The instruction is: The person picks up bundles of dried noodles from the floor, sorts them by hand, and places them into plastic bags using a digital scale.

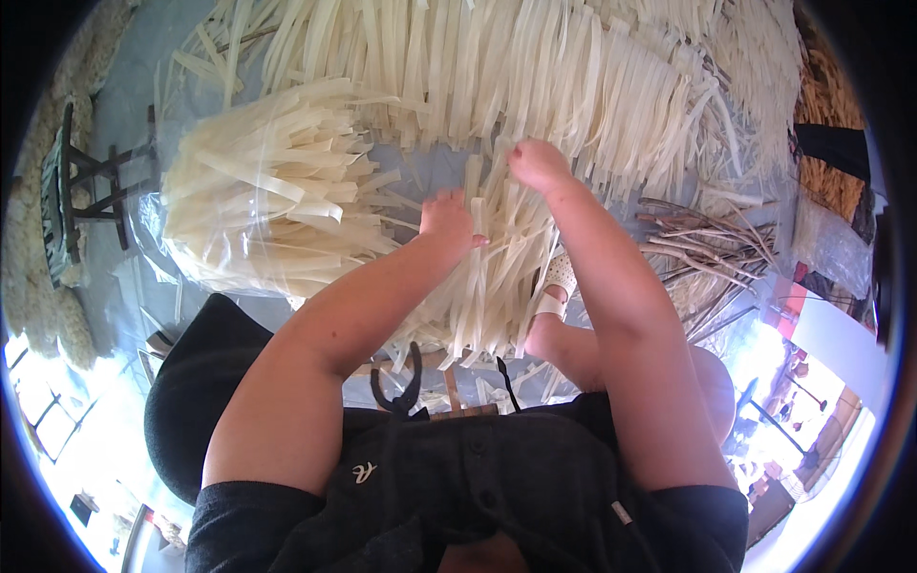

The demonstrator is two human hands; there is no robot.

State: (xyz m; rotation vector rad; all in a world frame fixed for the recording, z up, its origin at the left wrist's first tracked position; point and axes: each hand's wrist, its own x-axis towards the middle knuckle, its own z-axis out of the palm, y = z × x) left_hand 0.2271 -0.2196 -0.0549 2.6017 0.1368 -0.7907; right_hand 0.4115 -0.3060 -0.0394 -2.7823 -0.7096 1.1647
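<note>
My left hand (445, 218) is over a spread of long, pale, flat strips (494, 286) lying in front of me. Its fingers curl away from view and the thumb sticks out to the right above a strip; what lies under the palm is hidden. Farther forward and to the right, my right hand (539, 166) is closed at the upper end of these strips, by the lower edge of a wide fringe of similar strips (458, 64). Left of my hands, a thick bundle of strips (251, 186) lies in a clear plastic bag (172, 265).
Thin wooden sticks (709, 236) are heaped on the right. Dark-handled pliers or cutters (397, 387) and a slim dark pointed tool (509, 383) are close to my lap. My sandalled foot (555, 286) is beside the strips. A dark wooden stool (93, 179) stands at the far left.
</note>
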